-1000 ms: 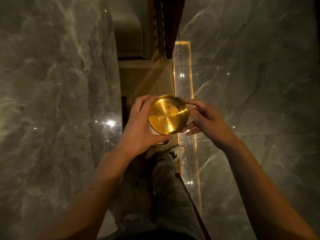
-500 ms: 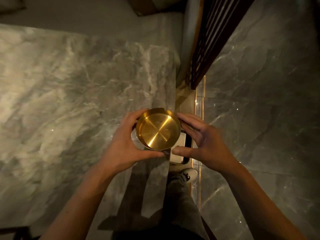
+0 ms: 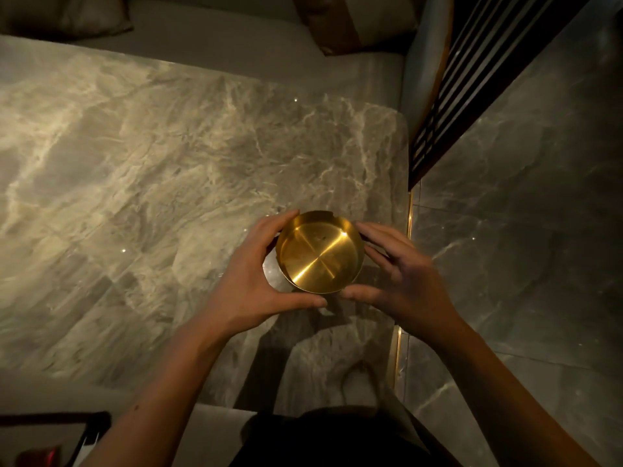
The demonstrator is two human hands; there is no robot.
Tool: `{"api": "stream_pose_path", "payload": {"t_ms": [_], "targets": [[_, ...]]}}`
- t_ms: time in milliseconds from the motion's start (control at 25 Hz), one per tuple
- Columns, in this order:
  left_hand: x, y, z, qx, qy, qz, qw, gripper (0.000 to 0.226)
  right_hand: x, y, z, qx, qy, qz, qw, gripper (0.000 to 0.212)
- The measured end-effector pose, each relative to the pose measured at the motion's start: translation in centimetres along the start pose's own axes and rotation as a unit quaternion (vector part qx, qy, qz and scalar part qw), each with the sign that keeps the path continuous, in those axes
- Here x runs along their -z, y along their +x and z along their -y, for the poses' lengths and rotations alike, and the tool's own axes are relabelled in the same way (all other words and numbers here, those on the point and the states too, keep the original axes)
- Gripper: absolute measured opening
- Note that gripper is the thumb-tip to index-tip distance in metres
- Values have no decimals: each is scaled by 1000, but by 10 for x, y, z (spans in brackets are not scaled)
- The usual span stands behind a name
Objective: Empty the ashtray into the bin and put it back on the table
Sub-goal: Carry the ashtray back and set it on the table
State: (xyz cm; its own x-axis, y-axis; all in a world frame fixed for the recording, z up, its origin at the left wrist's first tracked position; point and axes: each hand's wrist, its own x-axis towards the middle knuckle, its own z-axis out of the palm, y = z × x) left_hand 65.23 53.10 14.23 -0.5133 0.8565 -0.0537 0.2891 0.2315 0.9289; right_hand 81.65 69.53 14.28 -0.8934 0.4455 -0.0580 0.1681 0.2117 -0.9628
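Holding the ashtray over the table's right end

Head view. Looking straight down. Both my hands are cupped around the gold ashtray [image 3: 320, 252]; it sits upright, open side up, round, with notches in the rim at the far side. Its inside looks bare and shiny, a bright streak running across the bottom.

My left hand [image 3: 251, 281] curls around the left wall, fingers over the far-left rim, thumb lying along the near edge. It grips the ashtray.

My right hand [image 3: 401, 281] curves around the right side, fingers spread and close by the right wall, thumb tip under the near edge, almost meeting my left thumb. Whether those fingers actually press the metal, I cannot tell; the hand is half closed.

Below lies the grey marble table [image 3: 151, 197], veined in pale lines. The ashtray is over its right end, near the edge. Whether it rests on the surface or hangs just above, I cannot tell; a dark shadow lies beneath.

Right of the table: polished marble floor [image 3: 522, 230], a thin gold strip [image 3: 409, 217], a dark slatted panel [image 3: 478, 72]. A cushioned seat [image 3: 219, 59] lies beyond the far edge.
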Motion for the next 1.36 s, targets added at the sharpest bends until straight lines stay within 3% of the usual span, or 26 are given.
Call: {"api": "stream_pose_path", "payload": {"t_ms": [640, 1120, 1360], "targets": [[60, -83, -18, -16, 25, -78, 997, 103, -61, -7, 48, 89, -28, 35, 995, 81], [257, -76, 73, -17, -15, -39, 999, 102, -237, 89, 108, 53, -59, -6, 997, 80], [324, -75, 87, 0, -9, -73, 997, 103, -285, 146, 135, 69, -48, 31, 996, 79]]}}
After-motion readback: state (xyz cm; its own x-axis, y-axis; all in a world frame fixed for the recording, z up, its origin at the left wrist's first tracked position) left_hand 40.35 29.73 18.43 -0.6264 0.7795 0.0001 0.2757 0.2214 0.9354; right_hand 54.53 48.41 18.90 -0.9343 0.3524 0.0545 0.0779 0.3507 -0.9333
